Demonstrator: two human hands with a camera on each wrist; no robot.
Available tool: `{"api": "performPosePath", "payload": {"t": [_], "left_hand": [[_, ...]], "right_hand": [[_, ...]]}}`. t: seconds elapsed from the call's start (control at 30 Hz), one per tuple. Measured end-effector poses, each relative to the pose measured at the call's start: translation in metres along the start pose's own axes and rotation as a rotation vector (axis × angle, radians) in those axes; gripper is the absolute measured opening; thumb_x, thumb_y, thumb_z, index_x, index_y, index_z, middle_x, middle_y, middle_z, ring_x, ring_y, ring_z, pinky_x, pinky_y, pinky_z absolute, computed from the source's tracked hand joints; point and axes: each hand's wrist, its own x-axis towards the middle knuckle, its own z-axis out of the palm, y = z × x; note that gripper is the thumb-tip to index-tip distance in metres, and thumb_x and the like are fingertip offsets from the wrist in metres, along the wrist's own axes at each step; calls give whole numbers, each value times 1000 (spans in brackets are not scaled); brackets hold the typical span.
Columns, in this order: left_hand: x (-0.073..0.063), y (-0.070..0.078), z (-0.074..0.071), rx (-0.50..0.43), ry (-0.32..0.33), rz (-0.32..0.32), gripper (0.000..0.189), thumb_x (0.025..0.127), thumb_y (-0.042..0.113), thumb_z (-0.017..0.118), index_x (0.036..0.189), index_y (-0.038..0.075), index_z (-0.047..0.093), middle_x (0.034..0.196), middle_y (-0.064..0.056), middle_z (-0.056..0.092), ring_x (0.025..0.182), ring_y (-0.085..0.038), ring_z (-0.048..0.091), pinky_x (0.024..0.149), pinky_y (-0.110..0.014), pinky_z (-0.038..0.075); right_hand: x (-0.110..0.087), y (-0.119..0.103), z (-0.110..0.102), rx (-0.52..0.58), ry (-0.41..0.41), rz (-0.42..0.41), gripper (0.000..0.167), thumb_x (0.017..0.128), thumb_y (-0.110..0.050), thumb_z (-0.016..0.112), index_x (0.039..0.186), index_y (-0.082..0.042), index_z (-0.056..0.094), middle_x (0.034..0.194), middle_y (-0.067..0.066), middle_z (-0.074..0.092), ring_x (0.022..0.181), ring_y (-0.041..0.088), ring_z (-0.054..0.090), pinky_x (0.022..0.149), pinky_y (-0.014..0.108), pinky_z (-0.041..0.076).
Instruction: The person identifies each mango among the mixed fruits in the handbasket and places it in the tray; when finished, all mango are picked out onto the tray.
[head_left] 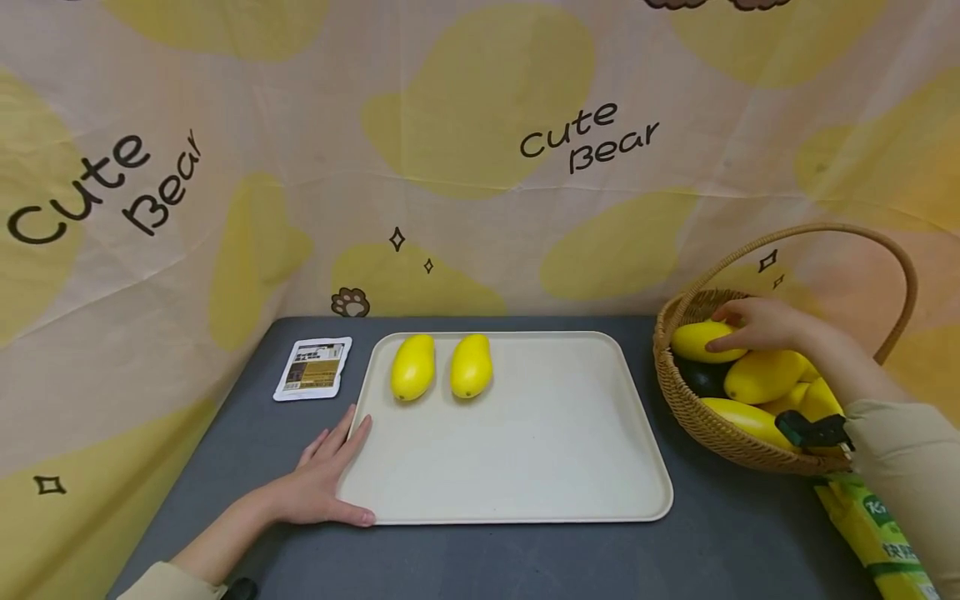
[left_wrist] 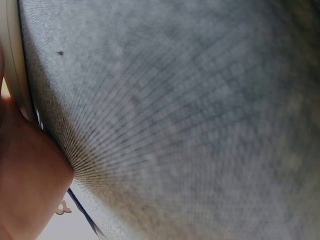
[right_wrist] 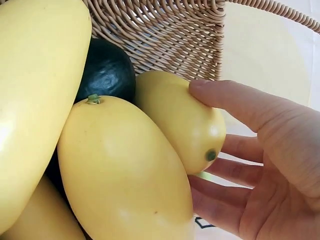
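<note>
My right hand (head_left: pixel 768 323) reaches into a wicker basket (head_left: pixel 686 408) on the right and grips a yellow mango (head_left: pixel 693 340) near its far left side. In the right wrist view the thumb lies on this mango (right_wrist: pixel 175 115) with the other fingers behind it. Several more mangoes (right_wrist: pixel 120 165) and a dark green, rounded fruit (right_wrist: pixel 106 70) fill the basket around it. On the left, my left hand (head_left: pixel 318 483) rests with spread fingers along the edge of a cream tray (head_left: pixel 540 442), thumb at its front corner. Two mangoes (head_left: pixel 412 367) stand side by side at the tray's back left.
A white packet with a printed label (head_left: pixel 312 368) lies left of the tray on the grey table (head_left: pixel 525 562). A green and yellow bag (head_left: pixel 873 533) is in front of the basket, partly behind the right sleeve. The basket's tall handle (head_left: pixel 832 227) arches over the right arm.
</note>
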Motion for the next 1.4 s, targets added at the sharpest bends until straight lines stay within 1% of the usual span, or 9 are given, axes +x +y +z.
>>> {"api": "performPosePath", "payload": {"t": [0.2,0.4,0.63,0.87,1.03,1.17,1.2,1.3,1.4], "left_hand": [[-1,2,-2,10,7,19,125,67,60,80,154,0,13,158,-28,-5,142,-45,6,106,-60,3],[0,0,-1,2,0,1,126,67,62,80,155,2,12,159,-27,-6,142,-45,5,106,-59,2],[-1,-4,0,-6,15,22,126,67,61,80,155,2,12,158,-27,-5,141,-44,6,106,-56,0],[-2,-1,-1,-3,13,34,125,67,59,80,155,0,13,158,-29,-5,141,-45,7,105,-60,2],[-2,-2,0,-7,8,24,125,67,60,80,155,0,13,158,-28,-5,142,-44,6,105,-58,1],[-1,-3,1,-8,-1,12,125,67,61,79,155,1,13,159,-27,-6,142,-43,5,106,-57,1],[-1,-3,2,-4,0,10,125,67,61,79,155,1,13,159,-26,-6,142,-43,6,106,-57,1],[-1,-4,2,3,4,8,125,67,62,79,155,1,13,159,-26,-6,142,-43,6,106,-58,1],[0,-5,2,10,6,10,126,67,63,78,155,1,13,159,-26,-5,142,-43,6,106,-58,1]], "right_hand": [[-8,1,-3,2,32,-13,60,86,-40,72,122,6,60,109,20,64,97,37,59,79,51,47],[-27,-3,-11,62,50,0,63,91,-40,68,130,7,54,125,31,56,107,45,56,84,57,45],[-57,-14,-16,149,136,53,64,94,-41,63,137,4,48,132,31,50,111,52,51,86,64,41],[-85,-34,-6,241,268,142,64,95,-45,60,139,0,46,135,29,46,112,53,48,85,66,40],[-102,-47,2,299,306,214,69,95,-47,59,146,-4,40,143,32,36,115,57,43,80,69,37],[-110,-59,10,349,331,230,68,95,-44,60,147,-6,38,146,31,34,116,57,43,77,65,42],[-111,-62,13,361,342,224,67,95,-44,60,147,-6,39,145,30,35,116,56,44,77,59,46],[-111,-73,20,418,380,187,62,94,-39,63,144,-9,43,143,25,40,110,25,59,69,42,54],[-109,-86,26,437,412,158,58,92,-39,66,142,-15,47,133,21,52,96,-6,55,59,25,51]]}}
